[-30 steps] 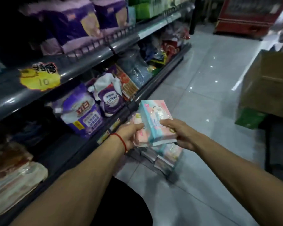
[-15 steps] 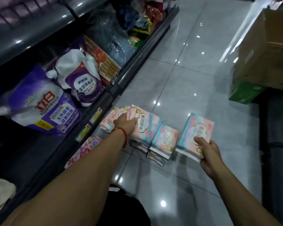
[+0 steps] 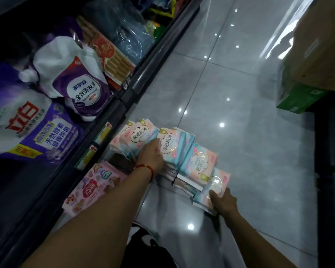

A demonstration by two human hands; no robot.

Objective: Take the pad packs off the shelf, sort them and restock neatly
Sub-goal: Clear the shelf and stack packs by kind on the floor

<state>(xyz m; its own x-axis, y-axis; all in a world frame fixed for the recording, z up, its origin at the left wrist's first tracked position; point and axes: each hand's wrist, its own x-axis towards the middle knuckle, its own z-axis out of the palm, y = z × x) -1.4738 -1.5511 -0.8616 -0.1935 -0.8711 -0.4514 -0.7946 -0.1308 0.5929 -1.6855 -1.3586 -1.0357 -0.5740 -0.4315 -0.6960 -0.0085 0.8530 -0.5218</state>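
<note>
Head view: your left hand lies on the stacked pad packs on the floor, its fingers hidden; your right hand pinches the end pack beside them.

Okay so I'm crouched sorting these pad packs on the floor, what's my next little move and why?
Probably set down the pack your right hand grips, squaring it against the floor row. It already sits low at the row's near end, while your left hand rests on the packs nearer the shelf.
</note>
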